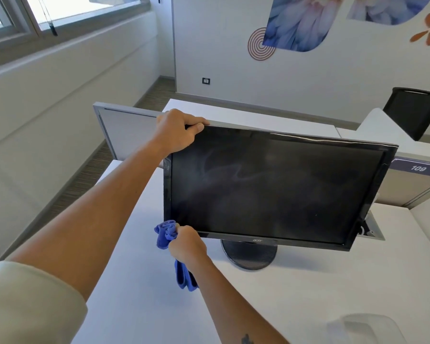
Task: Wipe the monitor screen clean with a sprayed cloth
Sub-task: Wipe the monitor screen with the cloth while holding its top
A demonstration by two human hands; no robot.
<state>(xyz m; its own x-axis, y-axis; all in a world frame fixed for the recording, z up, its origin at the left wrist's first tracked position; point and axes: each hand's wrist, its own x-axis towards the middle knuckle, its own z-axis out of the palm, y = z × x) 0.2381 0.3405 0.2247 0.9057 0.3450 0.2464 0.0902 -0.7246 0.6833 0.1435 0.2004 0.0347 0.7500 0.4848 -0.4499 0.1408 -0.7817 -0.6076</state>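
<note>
Monitor (271,184), "acer" logo on its bottom bezel, stands mid-frame on the white tabletop (144,289), screen dark with faint swirl smears. Left hand (178,131) clamps the monitor's top-left corner; right hand (188,244) is fisted around the blue cloth (165,233) at the bottom-left corner. Partition tag (418,168) at right reads "109".

A black-framed monitor (273,184) stands on its round base near the middle of the white desk (333,281), its dark screen switched off, tilted and streaked with faint smears. A bunched blue cloth (168,233) sits at the screen's lower-left corner, its tail hanging below.
</note>
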